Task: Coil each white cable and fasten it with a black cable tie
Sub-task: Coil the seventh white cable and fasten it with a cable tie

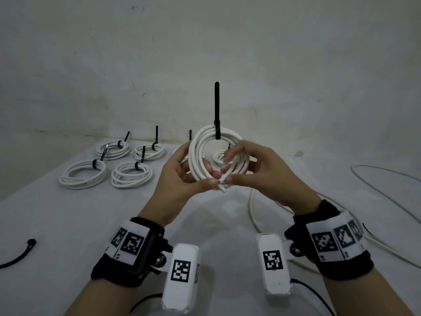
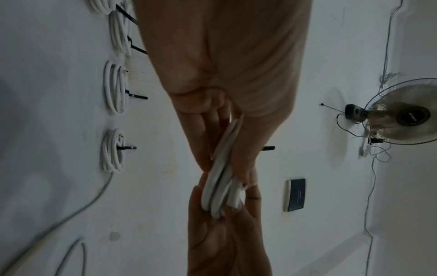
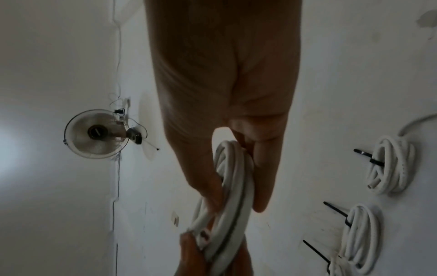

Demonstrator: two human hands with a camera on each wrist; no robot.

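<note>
Both hands up above the white-covered worktop point(image 1: 68, 224); left hand point(image 1: 180, 176) grip clamped on the round coil of white cable point(image 1: 205, 156); right hand point(image 1: 262, 172) pinches its lower strands; black plastic cable tie point(image 1: 216, 110) upright on top.

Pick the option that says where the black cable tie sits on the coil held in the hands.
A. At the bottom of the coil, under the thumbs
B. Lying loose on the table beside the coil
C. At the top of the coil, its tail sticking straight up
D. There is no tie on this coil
C: in the head view the black cable tie wraps the top of the held coil and its tail points up, while the left hand and right hand grip the lower part.
</note>
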